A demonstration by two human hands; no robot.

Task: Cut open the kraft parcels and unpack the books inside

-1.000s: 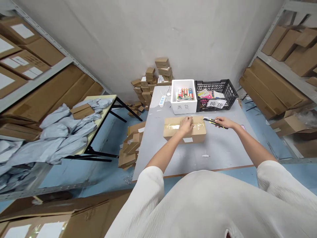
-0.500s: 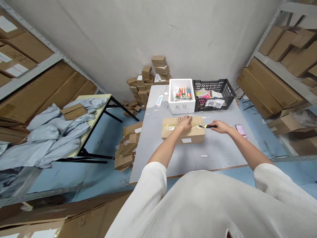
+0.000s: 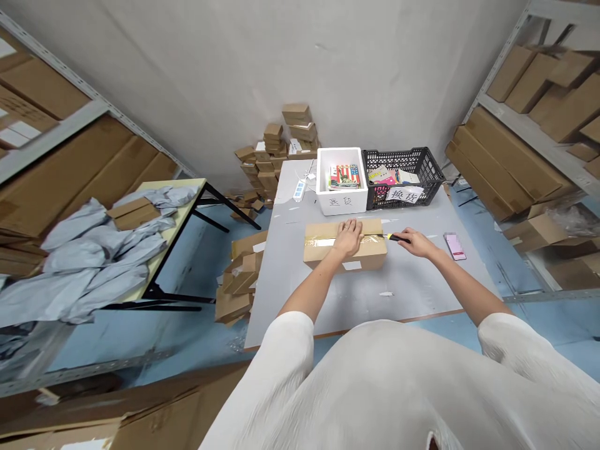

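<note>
A brown cardboard box (image 3: 323, 251) with clear tape along its top lies on the grey table (image 3: 290, 269). On the box top, my left hand (image 3: 348, 239) rests flat with its fingers stretched out. My right hand (image 3: 416, 241) is closed round the handle of a black and yellow utility knife (image 3: 397, 237), just beyond the box's right end. The knife points left, at the taped seam near that end. A small white label (image 3: 352, 265) shows on the box's near side.
Behind the box stand a white foam box (image 3: 343, 201) and a black plastic crate (image 3: 430, 175), both holding books. A phone (image 3: 454, 246) lies at the right, a power strip (image 3: 300, 190) at the back left. Grey parcels (image 3: 107, 250) cover the left table; cartons fill the shelves.
The knife has shifted slightly right, its tip now at the box's right end. My left hand has flattened out on the tape. The whole view has turned slightly.
</note>
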